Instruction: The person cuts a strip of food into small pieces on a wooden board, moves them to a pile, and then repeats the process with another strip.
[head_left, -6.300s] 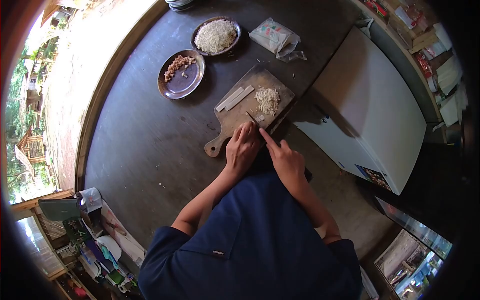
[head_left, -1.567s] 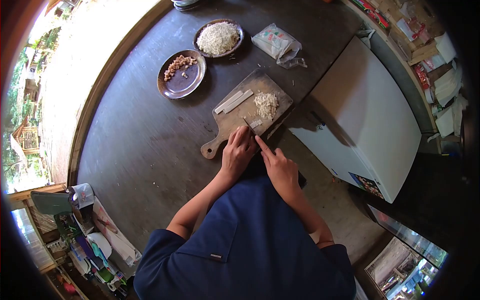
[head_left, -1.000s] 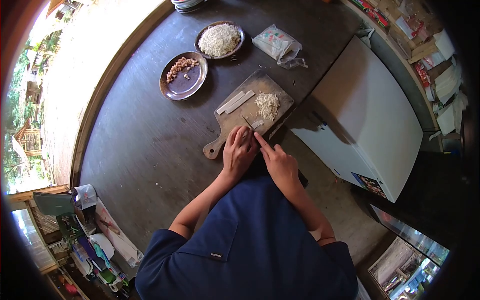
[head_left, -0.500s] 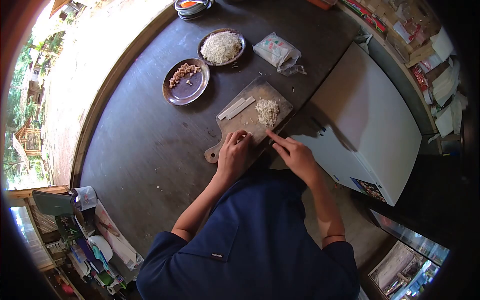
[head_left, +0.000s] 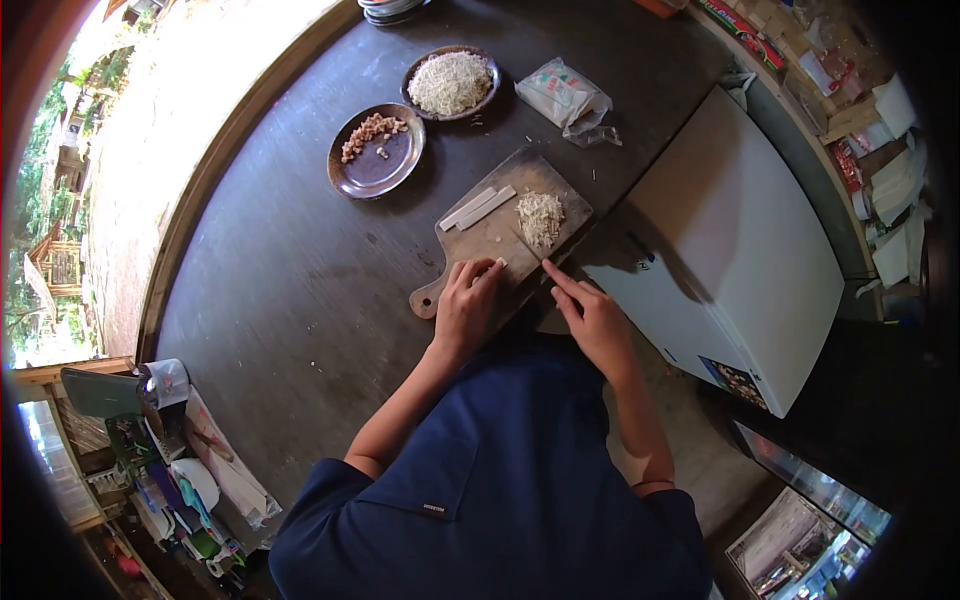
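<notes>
A wooden cutting board (head_left: 483,248) with a holed handle lies on the dark table. My left hand (head_left: 468,298) rests at its near edge, fingers closed on a small pale piece (head_left: 501,263). My right hand (head_left: 588,312) grips a knife (head_left: 529,245) at the board's right near edge, forefinger stretched toward the blade; the handle is hidden in the hand. Pale strips (head_left: 478,209) lie at the board's far left. Right of them is a heap of thin shreds (head_left: 540,218).
Beyond the board are a brown plate of diced pieces (head_left: 390,171), a plate heaped with shreds (head_left: 450,84) and a plastic-wrapped packet (head_left: 563,96). A white chest freezer (head_left: 715,240) stands at the right. Stacked dishes (head_left: 393,10) sit at the far edge.
The knife blade now shows, tilted left beside the shreds. My right hand has shifted slightly to the right. The whole view has moved a little; my left hand stays at the board.
</notes>
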